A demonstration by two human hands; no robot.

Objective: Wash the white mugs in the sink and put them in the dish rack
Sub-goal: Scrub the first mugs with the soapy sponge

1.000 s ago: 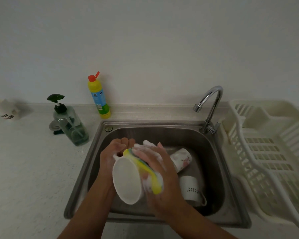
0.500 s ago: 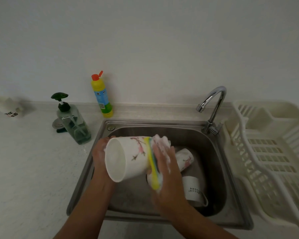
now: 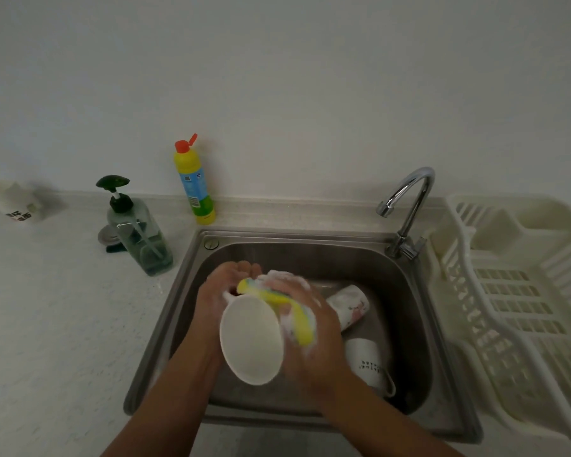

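Turning in the person's grasp since half a second ago, the mug is now showing its open mouth to the camera, where before it was lying sideways with its flowered side up. The sponge has slid with it and is now wrapping over the mug's upper right side.

The left hand is gripping the mug from the left and behind, fingers curled round its far side, and is holding it above the sink, clear of the basin floor. The right hand is pressing the yellow sponge against the mug's outer wall, its fingers curled over the sponge and covered in foam.

Two more mugs are lying on their sides in the basin to the right: a flowered mug further back and a lettered mug nearer, partly behind the right wrist. A fourth mug is sitting far off on the counter at the left. The dish rack is standing just right of the sink, and none of the mugs in view is lying in it.

Judging by the turn, the person is working the sponge round the outside of this first mug, so the washing is at an early stage. No water is running from the tap, so rinsing the foam off looks like the step to come before racking. With this much soap, the mug is likely getting slippery.
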